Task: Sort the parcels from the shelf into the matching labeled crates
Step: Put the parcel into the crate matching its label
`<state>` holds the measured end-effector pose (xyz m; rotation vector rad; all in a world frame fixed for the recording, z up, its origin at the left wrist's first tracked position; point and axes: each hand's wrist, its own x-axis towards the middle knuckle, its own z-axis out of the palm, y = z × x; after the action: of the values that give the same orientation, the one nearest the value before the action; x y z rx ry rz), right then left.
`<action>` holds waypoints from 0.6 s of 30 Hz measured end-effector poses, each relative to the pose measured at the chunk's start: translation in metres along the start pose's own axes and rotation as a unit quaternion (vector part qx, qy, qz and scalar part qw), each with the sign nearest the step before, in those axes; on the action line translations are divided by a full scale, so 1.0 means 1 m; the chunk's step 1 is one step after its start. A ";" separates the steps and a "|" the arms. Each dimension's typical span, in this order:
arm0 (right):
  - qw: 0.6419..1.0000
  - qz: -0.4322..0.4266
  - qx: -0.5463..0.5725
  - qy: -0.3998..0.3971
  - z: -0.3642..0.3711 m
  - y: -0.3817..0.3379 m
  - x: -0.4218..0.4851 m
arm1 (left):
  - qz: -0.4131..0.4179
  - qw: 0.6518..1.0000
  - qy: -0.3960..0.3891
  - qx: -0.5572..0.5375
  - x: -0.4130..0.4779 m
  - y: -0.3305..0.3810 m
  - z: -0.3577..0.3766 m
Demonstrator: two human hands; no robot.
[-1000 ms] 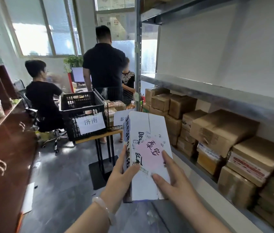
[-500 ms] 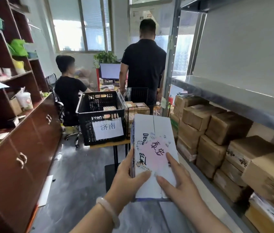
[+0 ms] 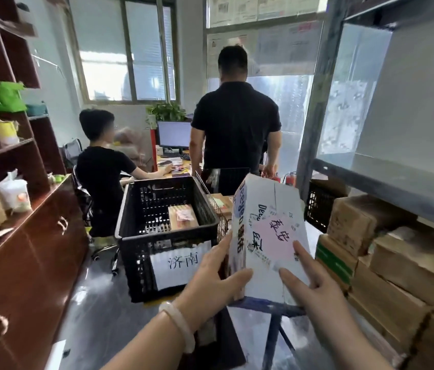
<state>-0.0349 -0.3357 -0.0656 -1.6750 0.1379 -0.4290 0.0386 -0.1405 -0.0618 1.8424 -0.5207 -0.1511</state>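
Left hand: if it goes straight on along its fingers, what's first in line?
The white parcel itself: the left hand grips its left edge. Pushed on together, they would probably meet the wire basket behind next, though depth is unclear.

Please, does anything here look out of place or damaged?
A white sheet lies on the floor beside the wooden cabinet. The white parcel, gripped by the left hand and steadied by the right hand, carries torn scraps of old labels around its pink sticker. Nothing looks spilled.
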 end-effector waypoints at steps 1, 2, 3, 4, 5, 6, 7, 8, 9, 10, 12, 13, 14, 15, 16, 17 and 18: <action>1.000 -0.002 0.004 0.007 0.005 0.002 0.016 | 0.003 1.000 0.000 0.007 0.017 -0.006 -0.010; 1.000 -0.005 0.007 0.017 0.007 0.003 0.032 | 0.010 1.000 0.003 0.024 0.031 -0.013 -0.017; 1.000 -0.008 0.008 0.025 0.007 0.004 0.048 | 0.016 0.999 0.005 0.045 0.046 -0.020 -0.023; 0.999 -0.008 0.008 0.031 0.008 0.005 0.064 | 0.019 0.998 0.006 0.061 0.058 -0.026 -0.029; 0.999 -0.008 0.010 0.035 0.007 0.006 0.081 | 0.023 0.997 0.004 0.071 0.070 -0.032 -0.033; 0.999 -0.007 0.017 0.043 0.007 0.007 0.100 | 0.027 0.996 0.001 0.082 0.081 -0.038 -0.038; 0.998 -0.004 0.022 0.050 0.007 0.009 0.119 | 0.033 0.995 0.000 0.096 0.092 -0.043 -0.043; 0.998 0.000 0.018 0.054 0.007 0.010 0.139 | 0.039 0.993 -0.001 0.114 0.104 -0.048 -0.047; 0.998 0.000 0.008 0.055 0.008 0.010 0.160 | 0.047 0.990 0.001 0.132 0.116 -0.051 -0.051; 0.998 -0.005 -0.005 0.055 0.009 0.011 0.182 | 0.053 0.988 0.004 0.147 0.129 -0.055 -0.055; 0.998 -0.017 -0.029 0.051 0.011 0.013 0.228 | 0.059 0.984 0.005 0.170 0.155 -0.060 -0.064; 0.998 -0.019 -0.035 0.048 0.012 0.015 0.250 | 0.060 0.982 0.003 0.178 0.169 -0.063 -0.068; 0.998 -0.019 -0.042 0.041 0.013 0.019 0.273 | 0.059 0.982 0.000 0.181 0.183 -0.066 -0.071; 0.998 -0.015 -0.056 0.034 0.013 0.025 0.297 | 0.058 0.982 -0.001 0.182 0.199 -0.068 -0.074; 0.997 -0.008 -0.074 0.025 0.014 0.032 0.321 | 0.057 0.981 0.003 0.184 0.215 -0.070 -0.077; 0.996 0.001 -0.088 0.013 0.013 0.039 0.344 | 0.056 0.980 0.009 0.189 0.232 -0.072 -0.078; 0.995 0.013 -0.097 0.003 0.013 0.049 0.367 | 0.054 0.979 0.016 0.198 0.248 -0.075 -0.080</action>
<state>0.3152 -0.4533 -0.0411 -1.8614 0.2112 -0.4111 0.3086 -0.1575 -0.0668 2.1933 -0.6631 0.0608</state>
